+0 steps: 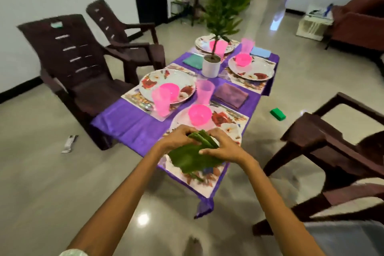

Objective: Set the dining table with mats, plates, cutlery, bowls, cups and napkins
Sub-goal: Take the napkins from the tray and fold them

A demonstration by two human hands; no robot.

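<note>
Purple cloth (128,122) covers the low rectangular table and hangs over its edges. Four floral mats lie on it, each carrying a floral plate. The near plate (226,122) holds a pink bowl (200,114); a pink cup (205,92) stands just beyond it, and a purple napkin (231,95) lies to its right. The left-hand plate (166,81) holds a second pink bowl, with a pink cup (161,100) at its near edge. Two further settings occupy the far end, with a teal napkin (193,60) and a blue napkin (260,51) beside them. A white pot (211,67) with a leafy plant stands at the table centre.

Both hands are close together over the near plate. The left hand (176,138) and right hand (221,148) each grip a green napkin (192,157), fingers curled into its folded upper edge; the cloth hangs below them over the near mat (205,183).

Glossy pale tile flooring (52,183) surrounds the table and reflects the room lights. Two dark brown plastic chairs (79,64) stand at the left, another chair (332,145) at the right. A green block (278,114) lies on the floor right of the table, and a small white object (69,143) lies on the floor at the left. A brown sofa (361,21) sits at far right against white walls.
</note>
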